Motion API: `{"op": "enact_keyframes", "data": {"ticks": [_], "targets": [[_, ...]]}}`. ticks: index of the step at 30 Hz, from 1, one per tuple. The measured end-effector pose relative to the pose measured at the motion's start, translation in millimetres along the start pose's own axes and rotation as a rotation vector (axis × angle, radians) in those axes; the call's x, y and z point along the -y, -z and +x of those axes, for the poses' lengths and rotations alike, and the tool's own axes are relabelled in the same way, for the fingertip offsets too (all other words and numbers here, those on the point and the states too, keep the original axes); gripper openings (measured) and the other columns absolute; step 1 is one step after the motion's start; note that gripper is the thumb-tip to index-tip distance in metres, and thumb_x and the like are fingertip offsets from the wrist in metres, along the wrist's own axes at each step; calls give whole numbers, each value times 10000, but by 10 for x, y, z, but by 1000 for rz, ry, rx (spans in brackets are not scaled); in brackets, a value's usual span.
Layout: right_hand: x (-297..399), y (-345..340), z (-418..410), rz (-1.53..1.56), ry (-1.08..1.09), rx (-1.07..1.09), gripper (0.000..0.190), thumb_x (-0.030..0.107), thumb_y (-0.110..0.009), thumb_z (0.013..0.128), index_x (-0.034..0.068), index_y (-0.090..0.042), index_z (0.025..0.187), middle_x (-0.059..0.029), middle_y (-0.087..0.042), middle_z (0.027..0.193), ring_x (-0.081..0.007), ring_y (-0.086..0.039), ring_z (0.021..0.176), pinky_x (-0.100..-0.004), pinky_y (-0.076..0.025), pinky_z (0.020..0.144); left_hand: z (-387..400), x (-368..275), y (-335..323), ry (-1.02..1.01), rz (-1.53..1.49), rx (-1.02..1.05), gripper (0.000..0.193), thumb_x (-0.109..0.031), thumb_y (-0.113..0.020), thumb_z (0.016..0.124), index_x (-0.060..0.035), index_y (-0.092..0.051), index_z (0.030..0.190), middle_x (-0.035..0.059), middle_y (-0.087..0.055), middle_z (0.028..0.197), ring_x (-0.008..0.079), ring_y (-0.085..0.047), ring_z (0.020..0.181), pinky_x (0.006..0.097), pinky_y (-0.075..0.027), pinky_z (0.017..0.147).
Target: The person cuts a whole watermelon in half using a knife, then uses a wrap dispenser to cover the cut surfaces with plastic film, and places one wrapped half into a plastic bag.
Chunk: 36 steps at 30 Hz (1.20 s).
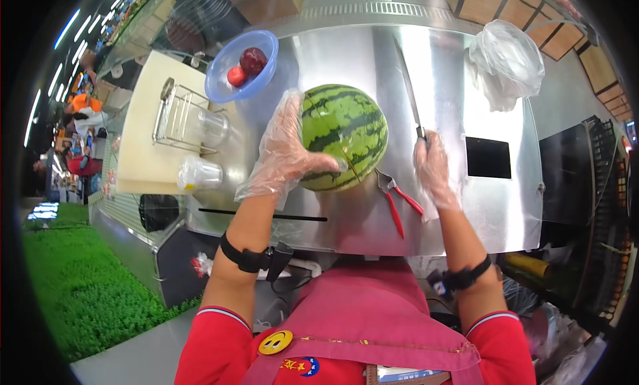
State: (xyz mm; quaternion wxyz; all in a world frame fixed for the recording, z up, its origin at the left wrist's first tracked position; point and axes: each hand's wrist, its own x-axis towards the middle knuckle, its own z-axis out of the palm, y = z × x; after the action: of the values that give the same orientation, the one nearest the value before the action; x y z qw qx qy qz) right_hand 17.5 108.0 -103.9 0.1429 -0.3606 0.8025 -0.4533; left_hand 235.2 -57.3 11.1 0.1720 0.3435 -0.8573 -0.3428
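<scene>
A whole striped watermelon point(347, 127) sits on the stainless steel worktop point(349, 217). My left hand point(287, 150), in a clear plastic glove, holds the melon's left side, with the thumb across its near side. Thin lines run over the rind near the thumb; I cannot tell whether they are cuts. My right hand point(433, 167), also gloved, grips the handle of a long knife point(410, 93). Its blade lies to the right of the melon and points away from me. Red-handled hand pruners point(394, 202) lie between the melon and my right hand.
A blue plastic bowl point(214, 80) with two red fruits stands at the back left. Left of the melon are a wire rack point(172, 130) and clear plastic cups point(199, 172). A dark rectangular opening or panel point(488, 157) and plastic bags point(504, 65) are at the right.
</scene>
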Motion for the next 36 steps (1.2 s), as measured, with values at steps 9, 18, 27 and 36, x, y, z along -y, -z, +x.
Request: {"op": "enact_keyframes", "data": {"ticks": [9, 18, 27, 36], "targets": [[772, 5, -1013, 94, 167, 277, 252, 156, -528, 928, 17, -484, 1133, -193, -619, 856, -388, -611, 748, -479, -478, 653, -134, 147, -52, -74, 331, -69, 1353, -546, -879, 389, -19, -214, 1444, 243, -268, 1453, 401, -250, 1363, 438, -248, 1130], [856, -22, -973, 68, 88, 337, 202, 154, -522, 937, 19, -499, 1086, -218, -601, 854, -402, -602, 756, -464, -463, 633, -144, 161, -25, -89, 364, -82, 1362, -607, -850, 414, 36, -206, 1428, 243, -280, 1444, 398, -271, 1350, 435, -254, 1124], [892, -6, -965, 9, 80, 344, 200, 165, -509, 945, 13, -491, 1074, -221, -582, 832, -419, -592, 745, -471, -460, 629, -109, 162, -9, -70, 362, -73, 1362, -628, -838, 424, 48, -209, 1426, 246, -282, 1447, 397, -265, 1353, 436, -255, 1119], [1116, 115, -896, -155, -11, 406, 212, 225, -477, 957, 32, -483, 1043, -233, -600, 780, -438, -597, 708, -504, -461, 602, -110, 91, -2, -25, 359, -60, 1345, -573, -859, 440, 36, -194, 1439, 244, -260, 1465, 384, -239, 1375, 415, -223, 1140]]}}
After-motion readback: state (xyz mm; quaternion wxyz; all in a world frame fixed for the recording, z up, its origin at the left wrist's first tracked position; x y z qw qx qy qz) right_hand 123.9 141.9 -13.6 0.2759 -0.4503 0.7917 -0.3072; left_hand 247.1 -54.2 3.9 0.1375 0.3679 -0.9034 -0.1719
